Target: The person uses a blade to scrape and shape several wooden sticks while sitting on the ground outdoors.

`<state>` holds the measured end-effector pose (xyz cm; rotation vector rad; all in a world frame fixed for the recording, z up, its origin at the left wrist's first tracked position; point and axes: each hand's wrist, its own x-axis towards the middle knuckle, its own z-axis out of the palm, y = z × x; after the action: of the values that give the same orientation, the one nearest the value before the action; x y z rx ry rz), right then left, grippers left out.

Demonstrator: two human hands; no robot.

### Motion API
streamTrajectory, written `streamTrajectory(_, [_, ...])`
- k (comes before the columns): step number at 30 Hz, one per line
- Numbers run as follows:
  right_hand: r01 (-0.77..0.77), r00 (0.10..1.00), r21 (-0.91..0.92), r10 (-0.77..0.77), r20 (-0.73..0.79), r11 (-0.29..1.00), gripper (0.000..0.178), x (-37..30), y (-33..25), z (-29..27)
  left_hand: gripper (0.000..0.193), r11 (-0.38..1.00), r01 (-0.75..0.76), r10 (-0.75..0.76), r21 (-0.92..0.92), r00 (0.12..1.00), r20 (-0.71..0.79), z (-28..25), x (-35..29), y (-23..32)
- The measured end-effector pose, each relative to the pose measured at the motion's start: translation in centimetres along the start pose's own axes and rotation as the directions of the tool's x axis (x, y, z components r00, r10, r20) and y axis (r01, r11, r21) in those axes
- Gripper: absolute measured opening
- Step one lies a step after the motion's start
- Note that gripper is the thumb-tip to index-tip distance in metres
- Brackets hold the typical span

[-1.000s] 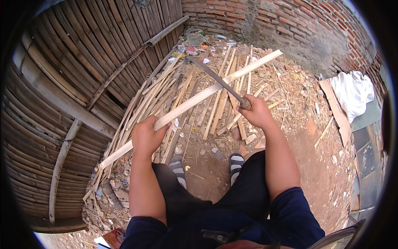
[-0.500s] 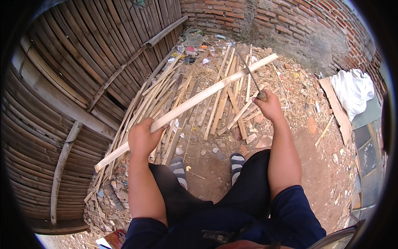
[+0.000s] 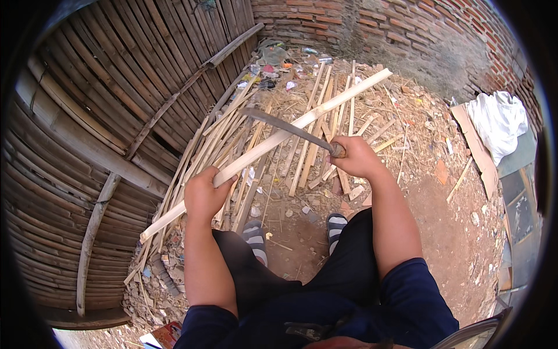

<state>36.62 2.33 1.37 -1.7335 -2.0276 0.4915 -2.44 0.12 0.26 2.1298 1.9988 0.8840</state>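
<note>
My left hand [image 3: 204, 196] is closed round a long pale bamboo slat [image 3: 343, 99], gripping it toward its near-left end. The slat slants up to the far right above the ground. In my right hand [image 3: 357, 157] is the short handle of a machete [image 3: 285, 125], fingers wrapped round it. Its dark, slightly curved blade crosses over the slat near the middle, with the tip pointing far left. Whether the edge touches the slat I cannot tell.
Several loose slats [image 3: 224, 125] lie in a pile beyond my feet, over rubble and litter. A bamboo wall [image 3: 116, 87] stands at the left, a brick wall [image 3: 401, 41] at the back. At the right are a white sack [image 3: 499, 125] and a brown board [image 3: 474, 148].
The machete has swung from pointing away to pointing left. My right hand has moved slightly left and nearer, and the blade crosses closer to my left hand, which keeps its grip.
</note>
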Motion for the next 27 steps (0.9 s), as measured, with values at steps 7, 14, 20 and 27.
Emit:
streamTrajectory(7, [-0.223, 0.933, 0.162, 0.259, -0.251, 0.961, 0.046, -0.1, 6.6, -2.5, 0.038, 0.999, -0.028, 0.028, -0.015, 1.000, -0.002, -0.1, 0.3, 0.2])
streamTrajectory(14, [0.043, 0.989, -0.023, -0.039, 0.145, 0.999, 0.032, -0.8, -1.4, 0.1, 0.039, 1.000, -0.004, 0.004, 0.003, 0.999, 0.033, 0.6, 0.2, 1.3])
streamTrajectory(20, [0.036, 0.990, 0.032, -0.040, 0.137, 0.999, 0.033, 0.2, -0.4, -0.1, 0.040, 0.998, 0.048, -0.047, -0.035, 0.998, 0.038, -0.2, 0.0, 0.1])
streamTrajectory(27, [-0.248, 0.924, 0.153, 0.281, -0.259, 0.957, 0.045, 0.5, 7.5, -1.5, 0.040, 0.999, 0.030, -0.030, -0.022, 0.999, 0.016, -0.1, 0.4, 0.1])
